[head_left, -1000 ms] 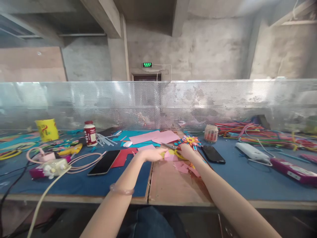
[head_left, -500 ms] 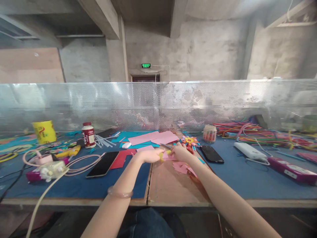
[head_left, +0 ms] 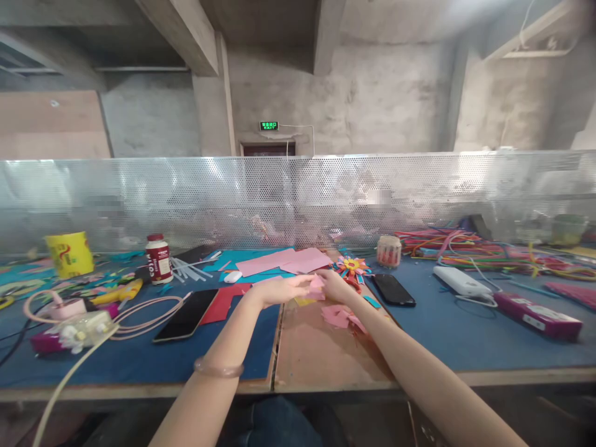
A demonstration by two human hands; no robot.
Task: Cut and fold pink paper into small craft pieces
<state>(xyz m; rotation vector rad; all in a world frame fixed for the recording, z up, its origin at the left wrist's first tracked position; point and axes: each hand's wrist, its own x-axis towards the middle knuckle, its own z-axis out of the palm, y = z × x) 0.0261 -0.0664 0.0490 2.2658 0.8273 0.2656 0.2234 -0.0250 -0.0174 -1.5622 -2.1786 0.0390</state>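
Note:
Over the wooden strip of the table, my hands meet at a small piece of pink paper [head_left: 316, 287]. My left hand [head_left: 283, 289] pinches its left side with fingers stretched toward it. On the other side my right hand [head_left: 336, 286] grips the paper, its fingertips partly hidden. A yellow piece of paper [head_left: 305, 302] shows just below the fingers. Nearer to me lie pink paper scraps [head_left: 338, 315], under my right forearm's side. Behind the hands are larger pink sheets [head_left: 305, 261] on blue paper, and a paper flower [head_left: 352, 267] stands to the right.
Left are a red sheet [head_left: 226, 303], a phone [head_left: 186, 315], a bottle [head_left: 159, 259], a yellow container [head_left: 69, 254] and cables. Right are another phone [head_left: 393, 290], a jar [head_left: 388, 251], a white power bank [head_left: 460, 282] and a purple power strip [head_left: 537, 315]. A perforated metal screen [head_left: 209, 198] closes the back.
My hands have come up slightly and closer together around the pink paper. The yellow paper, earlier between my fingers, now shows below them. The view has shifted a little to the right.

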